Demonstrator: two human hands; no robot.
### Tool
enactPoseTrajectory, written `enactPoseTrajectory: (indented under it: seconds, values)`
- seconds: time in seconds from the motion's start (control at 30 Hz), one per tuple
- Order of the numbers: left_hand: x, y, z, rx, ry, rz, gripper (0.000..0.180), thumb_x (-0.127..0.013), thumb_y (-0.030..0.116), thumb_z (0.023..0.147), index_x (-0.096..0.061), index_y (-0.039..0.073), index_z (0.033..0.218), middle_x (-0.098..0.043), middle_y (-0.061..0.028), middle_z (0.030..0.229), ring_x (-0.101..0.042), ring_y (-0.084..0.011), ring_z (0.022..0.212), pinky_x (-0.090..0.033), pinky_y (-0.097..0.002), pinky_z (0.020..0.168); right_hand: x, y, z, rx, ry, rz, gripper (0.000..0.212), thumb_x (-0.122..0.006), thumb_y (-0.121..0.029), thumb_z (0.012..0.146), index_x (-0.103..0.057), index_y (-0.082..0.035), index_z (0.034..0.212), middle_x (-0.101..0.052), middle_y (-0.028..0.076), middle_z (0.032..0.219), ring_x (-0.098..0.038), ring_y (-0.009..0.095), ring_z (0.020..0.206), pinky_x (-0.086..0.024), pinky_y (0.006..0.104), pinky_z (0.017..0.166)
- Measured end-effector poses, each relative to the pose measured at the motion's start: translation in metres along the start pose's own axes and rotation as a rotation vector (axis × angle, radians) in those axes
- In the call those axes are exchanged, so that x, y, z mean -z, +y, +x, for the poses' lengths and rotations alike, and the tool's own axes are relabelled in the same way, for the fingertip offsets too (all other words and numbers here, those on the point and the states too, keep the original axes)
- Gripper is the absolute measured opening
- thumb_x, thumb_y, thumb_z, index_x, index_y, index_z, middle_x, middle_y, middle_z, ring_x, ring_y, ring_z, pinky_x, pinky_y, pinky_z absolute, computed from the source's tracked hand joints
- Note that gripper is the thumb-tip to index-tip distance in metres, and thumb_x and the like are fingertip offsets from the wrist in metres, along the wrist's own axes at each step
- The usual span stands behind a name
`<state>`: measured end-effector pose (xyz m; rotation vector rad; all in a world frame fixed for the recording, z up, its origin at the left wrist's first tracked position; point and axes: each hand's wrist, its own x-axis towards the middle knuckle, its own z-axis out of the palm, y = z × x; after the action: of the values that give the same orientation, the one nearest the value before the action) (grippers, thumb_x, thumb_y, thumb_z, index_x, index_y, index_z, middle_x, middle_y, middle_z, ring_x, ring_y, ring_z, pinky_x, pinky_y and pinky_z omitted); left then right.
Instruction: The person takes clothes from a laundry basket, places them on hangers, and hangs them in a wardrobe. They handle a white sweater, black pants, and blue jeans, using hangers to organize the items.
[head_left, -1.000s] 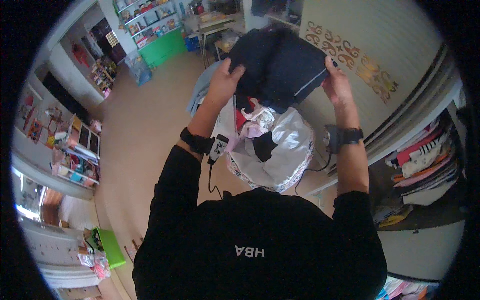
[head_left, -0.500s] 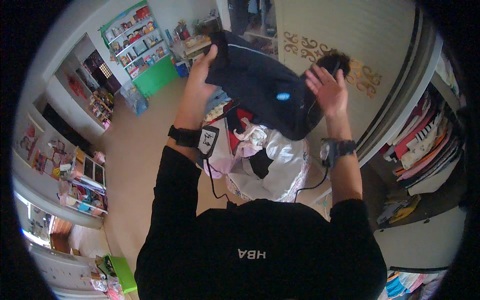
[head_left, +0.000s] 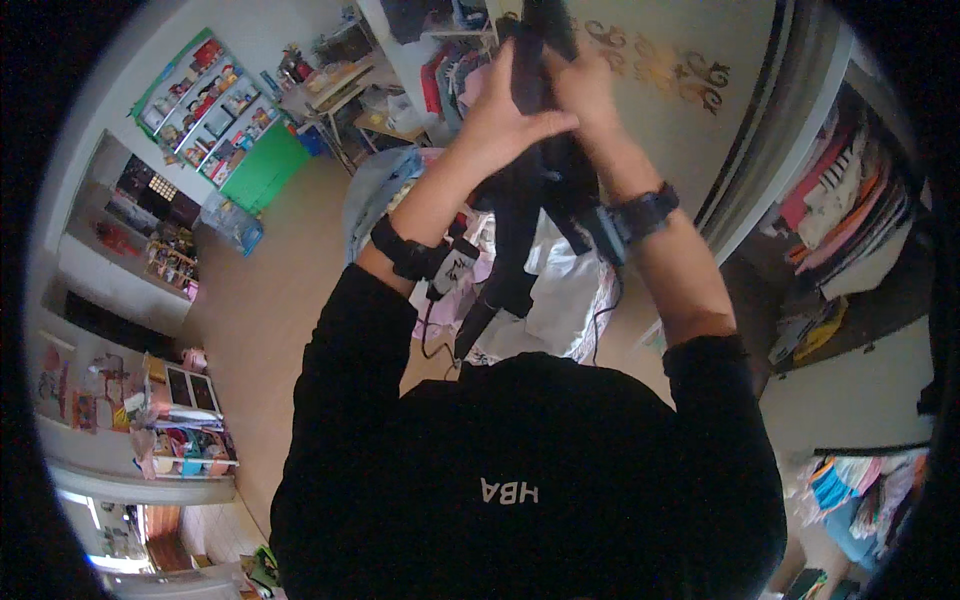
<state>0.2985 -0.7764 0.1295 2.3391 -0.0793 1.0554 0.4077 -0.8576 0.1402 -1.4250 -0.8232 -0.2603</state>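
A dark garment (head_left: 522, 205), probably a jacket, hangs bunched into a narrow length in front of me; its upper end reaches above my hands. My left hand (head_left: 515, 110) is around its left side, thumb stretched across the cloth. From the right, my right hand (head_left: 585, 95) is closed on the same garment, its fingers blurred and partly hidden. Below, the garment's lower ends hang over an open, white-lined bag (head_left: 575, 310) with clothes in it. Light blue denim (head_left: 375, 195) lies by the pile's left side.
A wardrobe at the right holds a row of hanging clothes (head_left: 850, 205). Behind my right hand stands a pale panel with gold scrolls (head_left: 655, 75). A green-and-white shelf (head_left: 265, 165) and a cluttered table (head_left: 345, 85) are at the far left. Wrist devices with cables are on both forearms.
My hands have come together from wide apart. The dark garment, spread out between them before, is now gathered narrow and hangs lower. The view has shifted slightly.
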Motion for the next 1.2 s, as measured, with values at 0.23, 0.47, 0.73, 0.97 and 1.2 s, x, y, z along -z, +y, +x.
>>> enactPoseTrajectory:
  seconds: [0.23,0.47,0.73,0.97,1.2]
  values:
    - [0.121,-0.046,0.003,0.192,0.068,-0.127,0.047,-0.07,0.02,0.081,-0.052,0.0,0.12,-0.065,-0.0097,0.104,-0.064,-0.021,0.087,-0.051,-0.0318,0.076,0.03,-0.024,-0.023,-0.284,-0.091,0.629,0.029,-0.061,-0.017,0.088,-0.057,0.002,0.111,-0.065,0.009,0.096,-0.063,0.021,0.084,-0.052,0.0324,0.074]
    - [0.203,-0.036,0.019,0.098,-0.079,-0.647,0.031,-0.061,0.016,0.089,-0.055,0.003,0.115,-0.063,-0.0053,0.098,-0.06,-0.0156,0.085,-0.05,-0.03,0.074,0.059,-0.022,-0.062,0.027,-0.046,-0.082,0.061,-0.063,-0.04,0.085,-0.046,-0.002,0.129,-0.055,0.012,0.12,-0.05,0.023,0.113,-0.036,0.0345,0.099]
    - [0.193,-0.005,0.031,-0.011,0.077,-0.395,0.021,-0.06,0.018,0.087,-0.06,0.001,0.101,-0.065,-0.0088,0.085,-0.062,-0.0182,0.077,-0.048,-0.0339,0.068,-0.048,-0.114,-0.195,-0.024,-0.061,0.322,0.095,-0.072,-0.044,0.075,-0.021,0.001,0.141,-0.036,0.024,0.138,-0.035,0.031,0.13,-0.029,0.0362,0.106]
    - [0.182,0.006,0.034,-0.066,0.344,0.121,0.031,-0.061,0.029,0.083,-0.062,0.002,0.097,-0.064,-0.0217,0.083,-0.063,-0.0367,0.083,-0.047,-0.041,0.071,-0.135,-0.15,-0.229,0.194,0.037,-0.215,0.121,-0.084,-0.041,0.058,-0.01,0.014,0.137,-0.023,0.039,0.138,-0.025,0.044,0.133,-0.024,0.0387,0.11]
    - [0.208,-0.007,0.032,-0.053,0.23,-0.24,0.025,-0.06,0.019,0.086,-0.062,-0.002,0.099,-0.065,-0.0073,0.083,-0.059,-0.0205,0.075,-0.046,-0.0328,0.07,-0.131,-0.155,-0.215,0.165,-0.18,-0.071,0.101,-0.077,-0.044,0.068,-0.024,0.009,0.136,-0.043,0.033,0.127,-0.046,0.039,0.119,-0.038,0.0378,0.099]
